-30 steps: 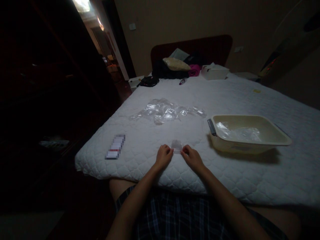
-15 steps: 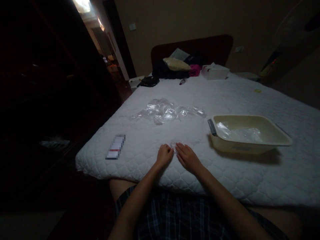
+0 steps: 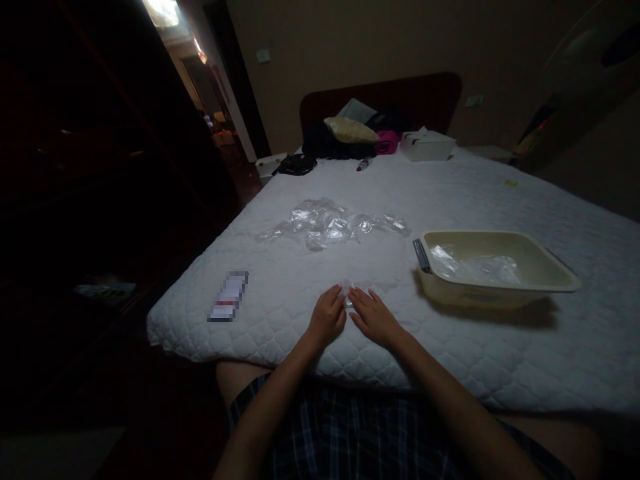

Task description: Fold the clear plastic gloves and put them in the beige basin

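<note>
You can read no text, brand, number or sign here; the slim, pale-faced rectangular object with a red band (image 3: 229, 297), on the white quilted bed (image 3: 280, 300) to your left, is pixelated beyond reading.

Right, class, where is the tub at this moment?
In the head view, the tub sits on the bed at the right of the picture, beyond the right hand, with clear plastic inside it.
</note>
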Motion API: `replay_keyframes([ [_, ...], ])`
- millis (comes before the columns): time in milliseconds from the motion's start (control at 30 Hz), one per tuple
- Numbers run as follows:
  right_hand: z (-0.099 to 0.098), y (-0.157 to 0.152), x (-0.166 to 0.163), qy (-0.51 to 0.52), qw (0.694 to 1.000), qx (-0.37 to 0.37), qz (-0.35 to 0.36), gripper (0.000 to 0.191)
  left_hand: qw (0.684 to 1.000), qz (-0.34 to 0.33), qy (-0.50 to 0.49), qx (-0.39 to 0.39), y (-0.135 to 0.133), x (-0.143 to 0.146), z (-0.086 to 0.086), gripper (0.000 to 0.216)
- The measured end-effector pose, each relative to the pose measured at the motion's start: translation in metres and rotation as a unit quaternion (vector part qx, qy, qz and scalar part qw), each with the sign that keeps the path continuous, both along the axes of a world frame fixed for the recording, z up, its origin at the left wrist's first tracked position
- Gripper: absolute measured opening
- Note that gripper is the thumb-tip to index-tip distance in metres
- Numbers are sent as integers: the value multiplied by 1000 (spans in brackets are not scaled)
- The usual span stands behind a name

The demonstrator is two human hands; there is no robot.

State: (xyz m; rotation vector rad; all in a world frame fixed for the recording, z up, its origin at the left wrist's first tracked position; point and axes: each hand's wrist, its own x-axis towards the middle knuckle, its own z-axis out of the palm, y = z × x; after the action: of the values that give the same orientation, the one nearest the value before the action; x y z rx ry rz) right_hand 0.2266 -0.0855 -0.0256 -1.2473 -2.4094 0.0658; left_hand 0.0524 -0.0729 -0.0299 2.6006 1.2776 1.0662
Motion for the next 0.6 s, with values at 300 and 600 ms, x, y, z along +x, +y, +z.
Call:
replay_keyframes([
  [300, -2, -1, 1, 12, 1000, -16, -4, 49, 1000, -11, 18, -5, 4, -5, -8, 36],
  [600, -8, 3, 6, 125, 991, 51, 8, 41, 1000, -3, -24, -16, 4, -6, -11, 35],
])
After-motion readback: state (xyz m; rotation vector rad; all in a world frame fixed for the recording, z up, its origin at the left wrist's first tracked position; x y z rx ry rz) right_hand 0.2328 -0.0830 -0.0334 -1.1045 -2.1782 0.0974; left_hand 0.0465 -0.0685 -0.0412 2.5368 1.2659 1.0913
